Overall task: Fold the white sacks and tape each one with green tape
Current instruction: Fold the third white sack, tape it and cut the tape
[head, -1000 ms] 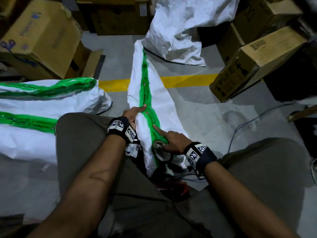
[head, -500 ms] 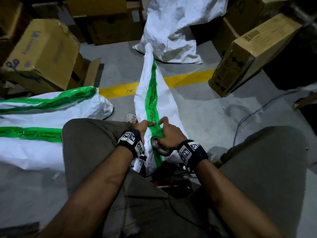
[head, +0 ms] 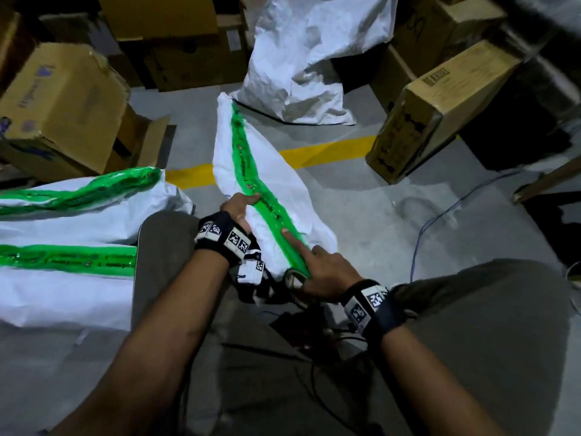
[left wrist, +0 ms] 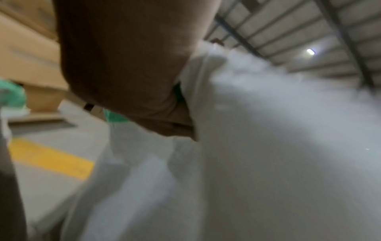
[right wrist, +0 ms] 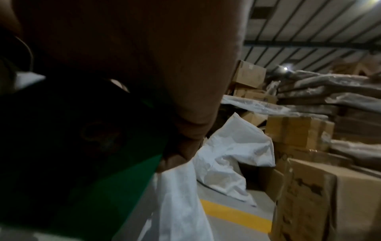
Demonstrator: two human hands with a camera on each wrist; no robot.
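A folded white sack (head: 301, 209) lies on the floor between my knees, with a strip of green tape (head: 245, 158) running along its fold. My left hand (head: 239, 206) grips the sack's left edge, thumb on top beside the tape. My right hand (head: 323, 269) presses its straight forefinger down on the tape while its other fingers hold the tape roll (head: 290, 280) at the sack's near end. The left wrist view is blurred and shows my left hand (left wrist: 128, 65) against the white sack (left wrist: 268, 146). In the right wrist view my right hand (right wrist: 164, 65) sits over the green tape (right wrist: 115, 187).
Two taped sacks (head: 78, 221) lie stacked at my left. A loose white sack (head: 301, 58) slumps at the back. Cardboard boxes stand at the left (head: 63, 102) and right (head: 440, 105). A yellow line (head: 327, 151) crosses the grey floor, and a blue cable (head: 440, 212) runs at the right.
Half a second ago both hands were close together on the tape. Now the left hand grips farther up the sack's edge and the right forefinger lies stretched along the tape.
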